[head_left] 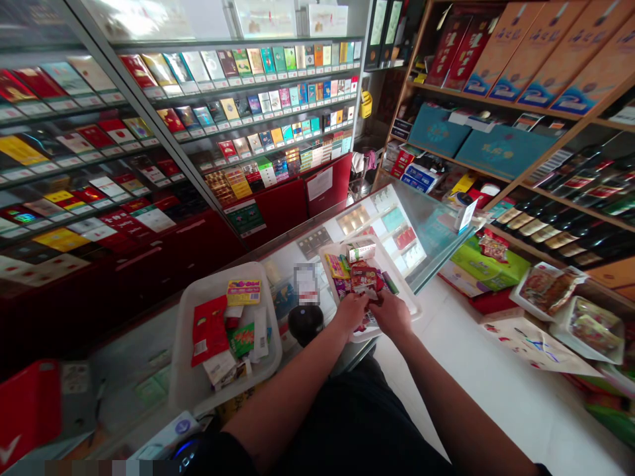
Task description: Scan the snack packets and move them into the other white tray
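We note both hands at work over the right-hand white tray (415, 309), which sits on the glass surface (434, 221). Left hand (353, 311) and right hand (395, 317) nearly meet, fingers curled inward at a small pale packet (368, 291) above the tray's contents — too small for us to tell whether either set is clamped on it. Just beyond lie a dark red packet (364, 276), a yellow packet (337, 266) and, near the far rim, a white box (361, 250). To the left, on the same surface, we see a black rounded object (305, 322), then a larger white tray (185, 325) holding a big red packet (209, 330) and a green packet (242, 339) — loosely jumbled.
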